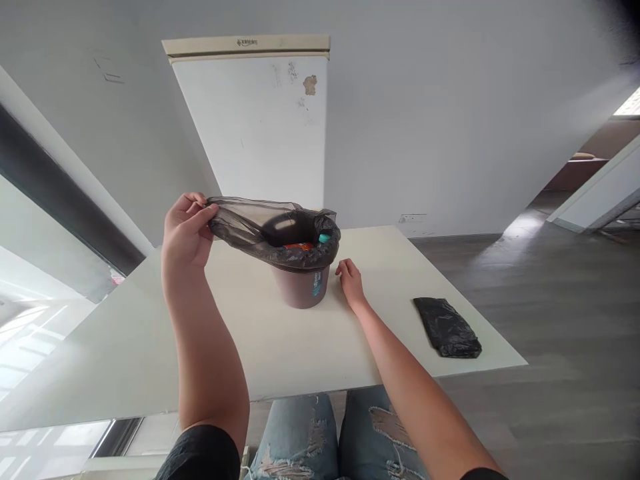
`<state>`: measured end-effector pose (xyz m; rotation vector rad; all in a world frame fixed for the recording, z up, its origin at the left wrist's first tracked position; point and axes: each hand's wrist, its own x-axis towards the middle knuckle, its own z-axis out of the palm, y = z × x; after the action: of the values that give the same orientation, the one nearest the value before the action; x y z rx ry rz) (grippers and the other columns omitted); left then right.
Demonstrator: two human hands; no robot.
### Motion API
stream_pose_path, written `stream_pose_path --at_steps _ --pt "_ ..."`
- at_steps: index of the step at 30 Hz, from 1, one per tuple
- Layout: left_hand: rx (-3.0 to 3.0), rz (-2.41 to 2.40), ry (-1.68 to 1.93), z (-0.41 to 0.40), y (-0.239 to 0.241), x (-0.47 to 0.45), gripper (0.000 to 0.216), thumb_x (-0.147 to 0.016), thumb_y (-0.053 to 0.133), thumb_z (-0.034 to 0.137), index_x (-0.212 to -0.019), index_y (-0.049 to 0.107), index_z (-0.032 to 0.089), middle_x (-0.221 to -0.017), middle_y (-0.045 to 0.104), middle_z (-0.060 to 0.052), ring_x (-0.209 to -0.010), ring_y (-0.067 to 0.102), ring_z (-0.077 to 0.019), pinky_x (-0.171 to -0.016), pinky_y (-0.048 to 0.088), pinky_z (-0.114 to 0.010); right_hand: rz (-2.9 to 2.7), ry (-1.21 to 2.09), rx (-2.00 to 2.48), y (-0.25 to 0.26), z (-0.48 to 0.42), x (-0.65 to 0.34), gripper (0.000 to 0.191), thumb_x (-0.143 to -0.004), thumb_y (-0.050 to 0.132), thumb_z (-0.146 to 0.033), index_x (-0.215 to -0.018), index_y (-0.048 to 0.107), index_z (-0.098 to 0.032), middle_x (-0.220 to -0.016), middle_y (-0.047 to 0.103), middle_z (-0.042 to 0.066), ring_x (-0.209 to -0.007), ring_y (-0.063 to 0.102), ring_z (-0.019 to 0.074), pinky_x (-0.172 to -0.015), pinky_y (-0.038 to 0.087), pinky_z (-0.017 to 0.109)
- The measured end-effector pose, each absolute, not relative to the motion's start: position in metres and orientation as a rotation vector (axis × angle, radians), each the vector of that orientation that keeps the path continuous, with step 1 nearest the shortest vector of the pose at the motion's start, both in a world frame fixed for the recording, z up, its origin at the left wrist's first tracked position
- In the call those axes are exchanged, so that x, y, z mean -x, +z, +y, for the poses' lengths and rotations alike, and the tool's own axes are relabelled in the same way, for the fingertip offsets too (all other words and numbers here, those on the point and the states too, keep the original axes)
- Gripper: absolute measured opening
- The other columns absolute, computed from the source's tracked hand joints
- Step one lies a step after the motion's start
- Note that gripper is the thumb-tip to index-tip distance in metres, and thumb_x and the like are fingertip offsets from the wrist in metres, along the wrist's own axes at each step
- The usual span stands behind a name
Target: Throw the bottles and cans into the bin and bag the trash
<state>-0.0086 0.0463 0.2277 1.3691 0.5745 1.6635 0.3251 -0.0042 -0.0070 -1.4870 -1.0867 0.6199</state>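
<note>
A mauve trash can (295, 290) stands upright on the white table, lined with a thin black garbage bag (245, 230). My left hand (190, 223) pinches the bag's edge and stretches it out to the left, away from the rim. On the right side the bag still folds over the rim. Inside I see a teal bottle cap (324, 238) and something orange-red (300, 247); the rest of the contents is hidden. My right hand (351, 280) rests just right of the can with curled fingers; whether it holds anything I cannot make out.
A folded black plastic bag (447, 328) lies on the right part of the white table (400, 267). Behind the table a white refrigerator (270, 127) stands against the grey wall. The table's front edge is close to my legs (300, 433).
</note>
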Motion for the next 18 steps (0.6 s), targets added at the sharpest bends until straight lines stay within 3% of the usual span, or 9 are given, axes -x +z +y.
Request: stream_pose_path --at_steps 4,7,9,12,15,18 --pt "-1.268 0.542 1.974 0.039 0.218 0.026 0.035 -0.059 0.087 0.005 -0.082 0.063 0.017 -0.079 0.059 0.002 -0.075 0.061 -0.0093 -0.075 0.056 -0.021 -1.006 0.742 1.186 -0.005 -0.004 -0.323 0.037 -0.101 0.047 -0.062 -0.108 0.06 -0.029 -0.112 0.07 0.002 -0.071 0.054 0.0155 -0.069 0.046 0.03" --pt "-1.211 0.647 2.159 0.029 0.207 0.051 0.034 -0.061 0.089 0.008 -0.085 0.067 0.018 -0.093 0.066 0.0 -0.088 0.064 -0.0119 -0.085 0.06 -0.028 -0.985 0.79 1.065 -0.001 -0.007 -0.32 0.04 -0.101 0.05 -0.063 -0.122 0.061 -0.031 -0.126 0.069 0.003 -0.078 0.059 0.0148 -0.07 0.046 0.029" --pt "-1.168 0.816 2.199 0.022 0.193 0.064 0.03 -0.068 0.091 0.018 -0.09 0.07 0.019 -0.1 0.069 -0.002 -0.093 0.066 -0.0139 -0.083 0.06 -0.029 -0.95 0.822 1.009 0.004 -0.007 -0.321 0.042 -0.1 0.05 -0.064 -0.124 0.062 -0.031 -0.13 0.069 0.004 -0.079 0.06 0.0145 -0.07 0.048 0.029" --pt "-1.124 1.026 1.929 0.014 0.16 0.065 0.038 -0.083 0.085 0.052 -0.098 0.074 0.019 -0.106 0.074 -0.008 -0.096 0.07 -0.0184 -0.079 0.058 -0.029 -0.851 0.888 0.987 0.023 0.001 -0.328 0.044 -0.096 0.054 -0.066 -0.122 0.062 -0.032 -0.132 0.068 0.004 -0.081 0.062 0.0145 -0.069 0.048 0.028" --pt "-1.223 0.933 1.519 0.012 0.13 0.04 0.061 -0.087 0.07 0.075 -0.112 0.074 0.02 -0.126 0.074 -0.015 -0.118 0.07 -0.0277 -0.09 0.061 -0.038 -0.811 0.999 1.059 0.057 0.02 -0.336 0.045 -0.086 0.066 -0.067 -0.113 0.065 -0.03 -0.125 0.07 0.004 -0.084 0.063 0.0158 -0.065 0.047 0.027" --pt "-1.273 0.725 1.496 0.017 0.122 0.007 0.055 -0.087 0.075 0.07 -0.119 0.073 0.025 -0.137 0.072 -0.012 -0.133 0.064 -0.0286 -0.105 0.057 -0.04 -0.902 1.122 1.101 0.093 0.04 -0.336 0.043 -0.08 0.072 -0.065 -0.094 0.066 -0.026 -0.096 0.072 0.003 -0.074 0.061 0.0169 -0.06 0.044 0.028"
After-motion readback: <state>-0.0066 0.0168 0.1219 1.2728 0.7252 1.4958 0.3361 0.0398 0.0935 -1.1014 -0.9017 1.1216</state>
